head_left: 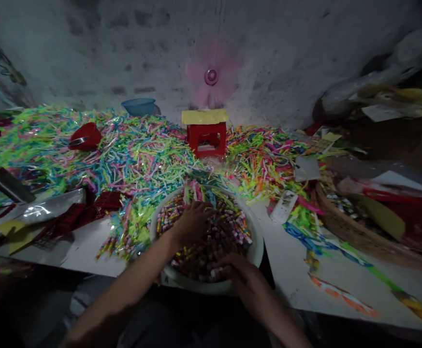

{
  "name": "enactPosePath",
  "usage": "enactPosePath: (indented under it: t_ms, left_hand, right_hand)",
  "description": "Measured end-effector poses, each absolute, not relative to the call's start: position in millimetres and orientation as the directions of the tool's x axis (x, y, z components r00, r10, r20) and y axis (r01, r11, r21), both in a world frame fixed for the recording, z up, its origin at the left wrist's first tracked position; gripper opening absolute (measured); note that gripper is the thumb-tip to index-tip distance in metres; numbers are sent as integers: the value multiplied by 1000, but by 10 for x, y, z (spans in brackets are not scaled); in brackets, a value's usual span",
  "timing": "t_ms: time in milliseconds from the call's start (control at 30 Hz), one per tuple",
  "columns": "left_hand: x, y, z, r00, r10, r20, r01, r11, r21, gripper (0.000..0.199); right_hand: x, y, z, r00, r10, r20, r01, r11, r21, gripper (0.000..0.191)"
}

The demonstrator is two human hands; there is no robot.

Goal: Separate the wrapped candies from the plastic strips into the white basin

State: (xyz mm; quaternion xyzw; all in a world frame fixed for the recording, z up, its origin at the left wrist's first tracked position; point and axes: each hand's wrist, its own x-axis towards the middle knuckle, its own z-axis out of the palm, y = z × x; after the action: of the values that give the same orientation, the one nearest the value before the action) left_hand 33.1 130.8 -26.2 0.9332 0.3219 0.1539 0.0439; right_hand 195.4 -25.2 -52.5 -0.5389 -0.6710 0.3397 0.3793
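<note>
The 2 hands are at work inside the pale basin (257,237), among many short patterned pieces (238,227). I judge that the step in hand is handling or sorting these pieces, but the exact action cannot be known from here.

The left hand (192,224) lies palm down at about 11 o'clock in the basin, its fingers bent over the pieces. The right hand (249,278) is at about 5 o'clock, near the rim, and its fingertips reach in to the pieces at the near side. Dark shade covers both sets of fingers, so I cannot tell whether either hand is grasping any piece or is only resting on them.

The pieces lie below the left palm and at 10 to 11 o'clock from the right fingertips. In my judgement, picking some up from here would call for the fingers to close gently around a few, with the rim kept free.

Coloured strips (141,154) spread beyond the basin from 9 to 1 o'clock, and the red stool (192,137) stands at 12 o'clock
</note>
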Motion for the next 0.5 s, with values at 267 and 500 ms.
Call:
enactPosePath:
  t_ms: [267,500]
  left_hand:
    - [364,1248,-10,639,655,403,474,-748,464,22]
    - [-47,590,44,232,972,-28,-147,64,987,38]
  right_hand:
    - [2019,-331,-672,36,965,260,349,232,-908,28]
    - [1864,-92,-682,326,929,173,279,81,-957,48]
